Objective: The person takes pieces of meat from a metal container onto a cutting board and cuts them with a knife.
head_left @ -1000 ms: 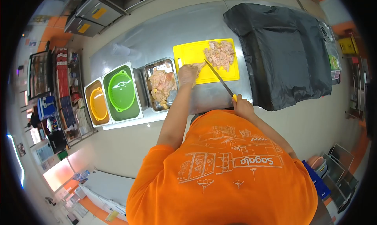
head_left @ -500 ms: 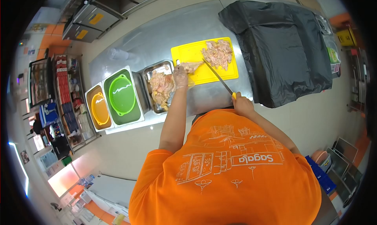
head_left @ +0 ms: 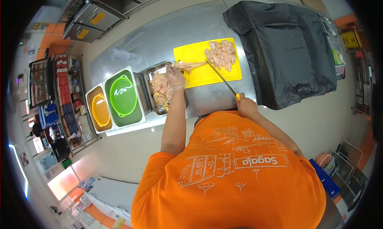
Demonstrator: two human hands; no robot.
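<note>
My left hand, in a clear plastic glove, is closed on one end of a stretched piece of raw chicken. That piece reaches over the yellow cutting board to the tip of a knife. My right hand grips the knife by its yellow handle, near the table's front edge. A heap of cut raw chicken lies at the board's right end. Below my left hand, a steel tray holds more raw chicken pieces; the hand covers part of them.
Left of the tray stand two deep steel pans, one holding a green basket and the other a yellow-orange basket. A clear plastic container is behind them on the steel table. Black plastic sheeting covers the right side.
My left hand has moved left, over the tray, drawing the chicken piece out longer and thinner. The knife and my right hand have stayed almost in place.
</note>
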